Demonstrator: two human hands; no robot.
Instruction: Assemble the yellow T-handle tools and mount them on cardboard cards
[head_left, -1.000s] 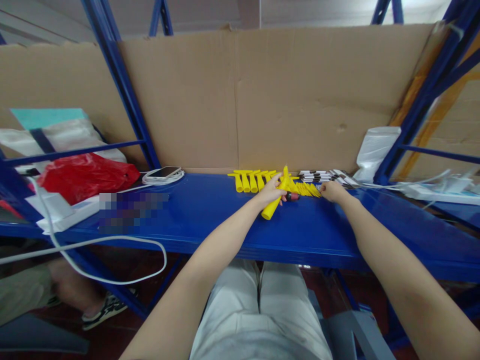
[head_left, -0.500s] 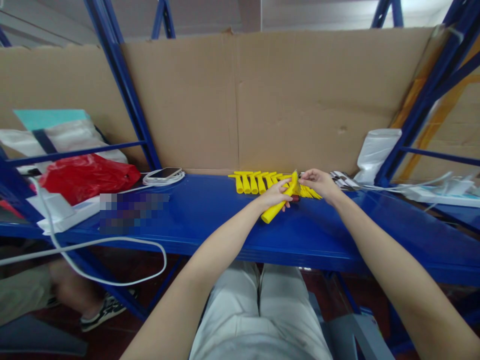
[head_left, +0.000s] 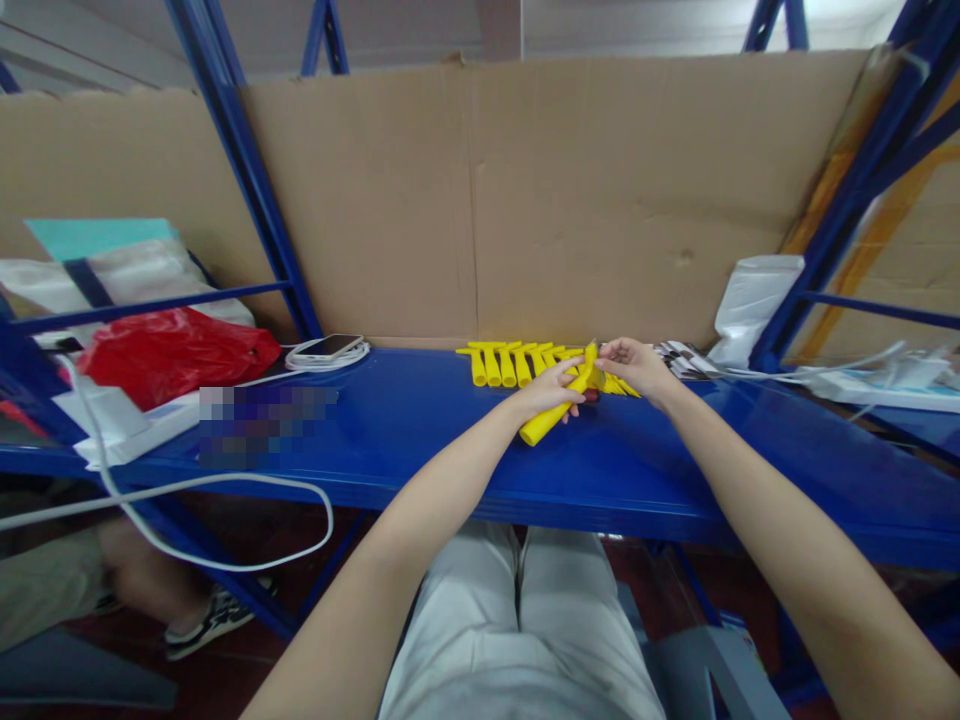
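My left hand [head_left: 549,391] is wrapped round a yellow scraper-like plastic tool [head_left: 541,425], a round handle with a wider head. It is held at a slant above the blue shelf, handle end toward me. My right hand [head_left: 639,368] is at the head of the tool, thumb and fingers pinched together; whatever is between them is too small to make out. Behind my left hand, several similar yellow T-shaped pieces [head_left: 508,367] lie side by side in a row. Flat yellow pieces [head_left: 621,387] lie under my right hand, and a dark red object [head_left: 592,396] is partly hidden beside the tool.
Black-and-white slim items [head_left: 686,361] and a white pouch [head_left: 754,305] lie on the right. A phone [head_left: 335,346] rests on a coiled white cable to the left, near a red plastic bag [head_left: 176,355] and a power strip [head_left: 161,430]. Cardboard [head_left: 600,200] walls the back.
Both hands stay almost in place on the yellow tool. The right fingers have shifted very slightly at its head, and the black-and-white items show a little differently.
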